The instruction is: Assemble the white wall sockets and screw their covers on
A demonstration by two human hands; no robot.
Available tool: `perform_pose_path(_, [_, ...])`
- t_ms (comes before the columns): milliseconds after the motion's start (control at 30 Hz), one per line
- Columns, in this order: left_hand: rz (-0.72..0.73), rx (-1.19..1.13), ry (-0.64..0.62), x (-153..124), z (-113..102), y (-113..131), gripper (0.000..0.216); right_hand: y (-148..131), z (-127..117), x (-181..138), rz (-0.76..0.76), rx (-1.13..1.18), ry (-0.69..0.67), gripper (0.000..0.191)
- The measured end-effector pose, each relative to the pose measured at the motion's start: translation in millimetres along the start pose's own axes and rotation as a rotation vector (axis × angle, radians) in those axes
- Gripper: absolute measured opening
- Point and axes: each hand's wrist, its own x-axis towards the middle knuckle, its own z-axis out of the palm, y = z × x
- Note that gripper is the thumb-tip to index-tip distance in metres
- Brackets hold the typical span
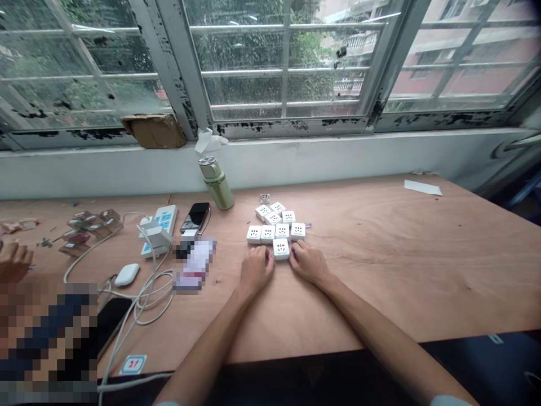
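Observation:
On the wooden table, a white power socket (281,249) lies face up between my two hands. My left hand (256,268) rests at its left side with the fingers curled in against it. At the socket's right side, my right hand (310,261) is closed too, thumb and fingertips at its edge. Just behind stands a row of similar white sockets (267,233), with a white socket (298,230) at the right end, close to my right fingers. Farther back sits a loose cluster of sockets (273,217). A small metallic-looking part (265,198) lies behind them.
Left of me are a green bottle (218,187), a phone (196,217), a power strip (163,225) with chargers, tangled white cables (147,296) and a white case (127,274). Another person's hand (14,261) is at the far left, near small brownish blocks (91,225). A paper strip (422,187) lies back right.

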Motion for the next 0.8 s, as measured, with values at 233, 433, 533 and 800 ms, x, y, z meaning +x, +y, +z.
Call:
perform_pose_path(233, [-0.056, -0.111, -0.053, 17.2, -27.7, 1.3, 0.015, 1.5, 0.9, 0.8, -0.006, 0.009, 0.006, 0.017])
perform_pose_path(433, [-0.363, -0.025, 0.085, 86.1, -39.8, -24.8, 0.021, 1.6, 0.3, 1.0, -0.004, -0.001, 0.0, 0.017])
perform_pose_path(533, [-0.496, -0.002, -0.003, 116.4, -30.1, -48.2, 0.021, 2.2, 0.1, 1.1, -0.006, 0.005, -0.006, 0.017])
perform_pose_path(800, [-0.53, -0.043, -0.164, 138.0, -15.7, -79.6, 0.013, 1.5, -3.2, 2.3, 0.005, 0.013, -0.054, 0.018])
